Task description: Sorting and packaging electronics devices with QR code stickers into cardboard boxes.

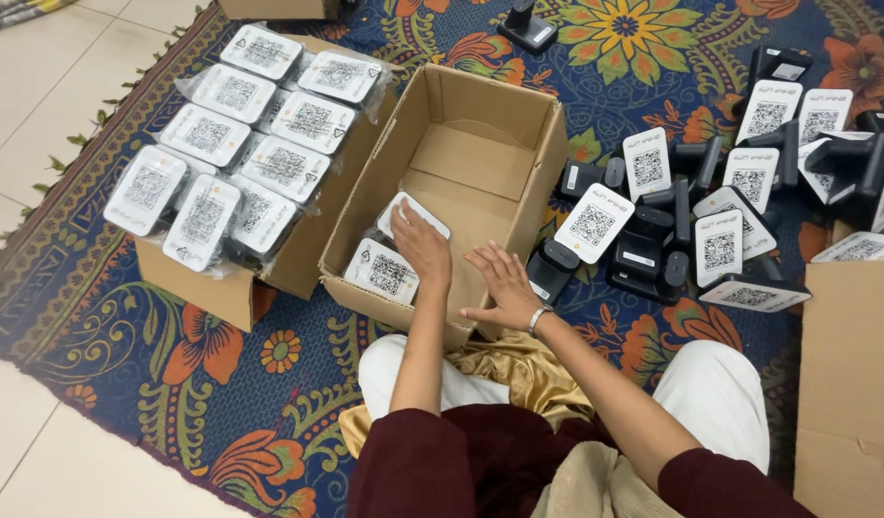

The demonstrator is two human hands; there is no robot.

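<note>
The open brown cardboard box [480, 163] holds only two white code-printed stands [384, 271] in its near corner. Left hand [421, 245] lies flat on one; right hand [504, 286], fingers spread and empty, rests on the box's near wall. Many loose stands [710, 206] lie right of the box.

Full carton [233, 288] left, floral rug [221, 384] beneath

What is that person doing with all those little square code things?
A person sits on a flowered rug at an open cardboard box. Their left hand presses on white code-printed stands inside it; the right hand rests on the box's near edge. More stands lie loose to the right, and wrapped ones top another box.
</note>
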